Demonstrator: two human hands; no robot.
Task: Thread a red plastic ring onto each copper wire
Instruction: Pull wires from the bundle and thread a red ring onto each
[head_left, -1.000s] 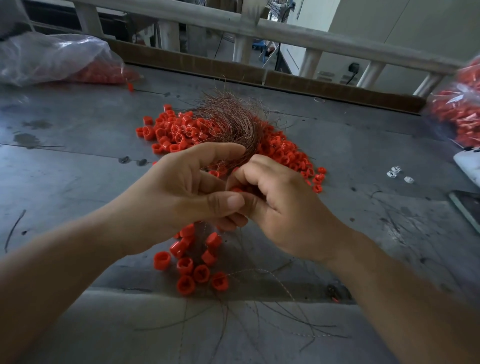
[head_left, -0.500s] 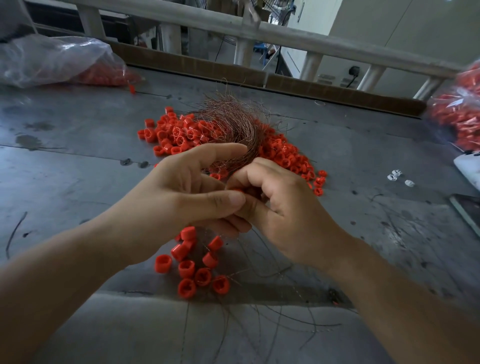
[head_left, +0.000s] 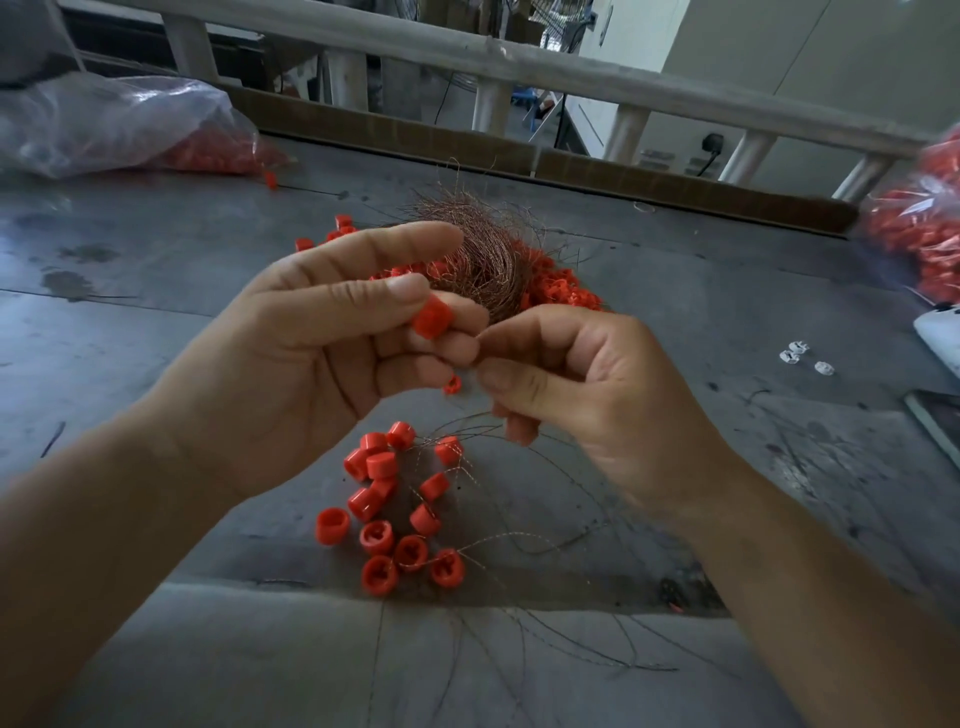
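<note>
My left hand (head_left: 322, 353) pinches a red plastic ring (head_left: 431, 316) between thumb and fingers, with the index finger stretched out above it. My right hand (head_left: 576, 384) pinches a thin copper wire just right of the ring; its tip is too fine to see. A tangled bundle of copper wire (head_left: 483, 260) lies behind my hands on a pile of loose red rings (head_left: 566, 293). Below my hands lie several red rings with wires through them (head_left: 395, 499).
The grey metal table (head_left: 156, 291) has a raised near edge with loose wires across it. Clear plastic bags of red rings sit at the far left (head_left: 119, 124) and far right (head_left: 919, 228). Small white pieces (head_left: 802, 356) lie at the right. A wooden rail (head_left: 519, 62) runs behind.
My hands have risen and drawn slightly apart. The red ring, earlier hidden between the fingers, now shows in my left hand's pinch.
</note>
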